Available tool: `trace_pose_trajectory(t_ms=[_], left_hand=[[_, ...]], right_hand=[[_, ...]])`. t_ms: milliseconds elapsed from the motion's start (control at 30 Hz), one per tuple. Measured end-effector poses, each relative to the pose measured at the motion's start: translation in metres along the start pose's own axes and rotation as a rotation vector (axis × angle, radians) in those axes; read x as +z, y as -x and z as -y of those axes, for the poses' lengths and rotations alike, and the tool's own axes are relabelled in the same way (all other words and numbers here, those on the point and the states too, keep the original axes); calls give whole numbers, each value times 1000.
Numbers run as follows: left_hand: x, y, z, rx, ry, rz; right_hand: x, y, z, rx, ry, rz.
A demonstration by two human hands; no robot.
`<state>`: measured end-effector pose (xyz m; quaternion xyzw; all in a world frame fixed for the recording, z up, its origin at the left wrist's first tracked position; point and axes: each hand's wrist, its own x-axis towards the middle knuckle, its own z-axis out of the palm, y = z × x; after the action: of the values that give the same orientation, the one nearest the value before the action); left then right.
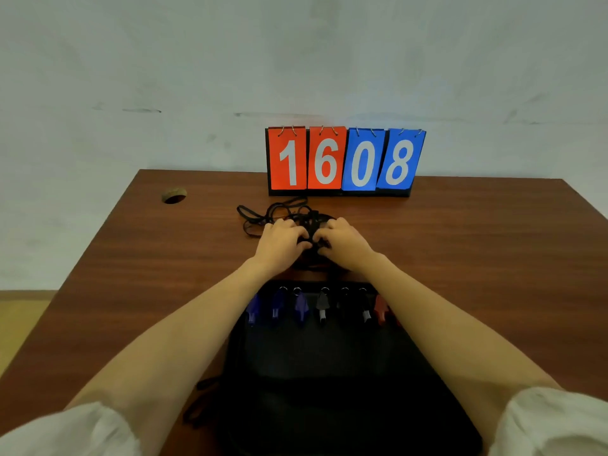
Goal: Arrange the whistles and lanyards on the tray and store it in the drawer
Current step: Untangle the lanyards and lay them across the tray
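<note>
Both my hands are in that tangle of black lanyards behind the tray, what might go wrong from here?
The lanyards are one black tangle under the left hand and right hand; pulling may tighten knots instead of freeing a cord.
Loops lie close to the scoreboard base; a sharp tug might snag it.
Both forearms cross the ends of the row of whistles on the tray; drawing back low may knock the row askew.

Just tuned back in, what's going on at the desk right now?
A person's left hand and right hand both grip a tangle of black lanyards on the desk, just beyond the black tray. A row of whistles already lies along the tray's far edge. The tray is on the desk, not yet stored.
</note>
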<state>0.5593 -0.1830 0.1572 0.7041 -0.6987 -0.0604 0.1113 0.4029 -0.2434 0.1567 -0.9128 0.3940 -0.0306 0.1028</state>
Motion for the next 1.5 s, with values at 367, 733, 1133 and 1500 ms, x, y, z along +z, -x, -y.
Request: trace_pose_trajectory(t_ms=[367, 733, 1133, 1500], left_hand=[[2, 1, 0, -97, -88, 44], [-55, 6, -16, -154, -102, -23], [-189, -10, -68, -19, 712, -621], [-187, 21, -37, -28, 43, -612]], right_hand=[[-33, 8, -6, 61, -83, -349], [-162, 39, 11, 165, -309, -652], [-218, 81, -1, 238, -322, -709], [-206, 112, -27, 426, -186, -637]])
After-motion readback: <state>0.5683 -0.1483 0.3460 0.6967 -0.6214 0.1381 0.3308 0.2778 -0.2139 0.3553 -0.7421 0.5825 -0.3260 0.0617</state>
